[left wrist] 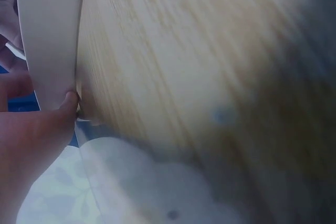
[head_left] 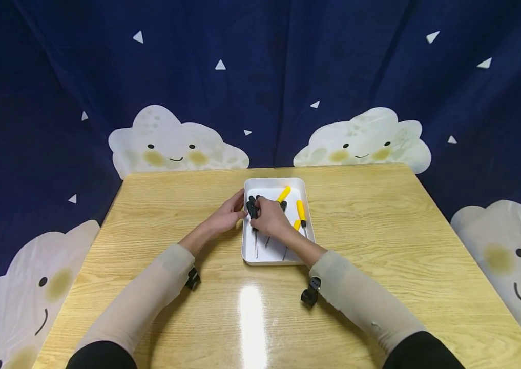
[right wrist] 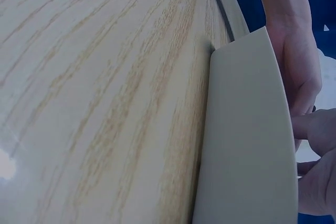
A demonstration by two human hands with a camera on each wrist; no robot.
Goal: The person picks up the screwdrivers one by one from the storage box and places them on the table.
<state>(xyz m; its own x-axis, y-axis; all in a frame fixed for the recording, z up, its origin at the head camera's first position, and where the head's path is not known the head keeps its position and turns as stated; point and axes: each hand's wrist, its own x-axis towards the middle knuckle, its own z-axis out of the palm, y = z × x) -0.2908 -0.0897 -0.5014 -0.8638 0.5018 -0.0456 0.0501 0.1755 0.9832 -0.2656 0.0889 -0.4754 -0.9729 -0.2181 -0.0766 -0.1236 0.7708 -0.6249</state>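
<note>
A white tray [head_left: 260,186] lies on the table with several black-handled and yellow-handled screwdrivers in it. At its left side my left hand [head_left: 227,215] holds the tray wall, a finger outside and the thumb over the rim. Over the tray, my right hand [head_left: 270,218] pinches a black-handled screwdriver [head_left: 250,209] near the left wall; its shaft points toward me. Yellow-handled screwdrivers [head_left: 301,211] lie on the right, one angled at the back. My right hand partly covers the tools. In both wrist views the tray's outer wall [right wrist: 249,129] hides most of the inside.
The wooden table [head_left: 371,241] reaches out on both sides of the tray. Behind it hangs a dark blue curtain [head_left: 260,82] with white clouds and triangles. Small black wrist cameras [head_left: 310,292] hang under the sleeves.
</note>
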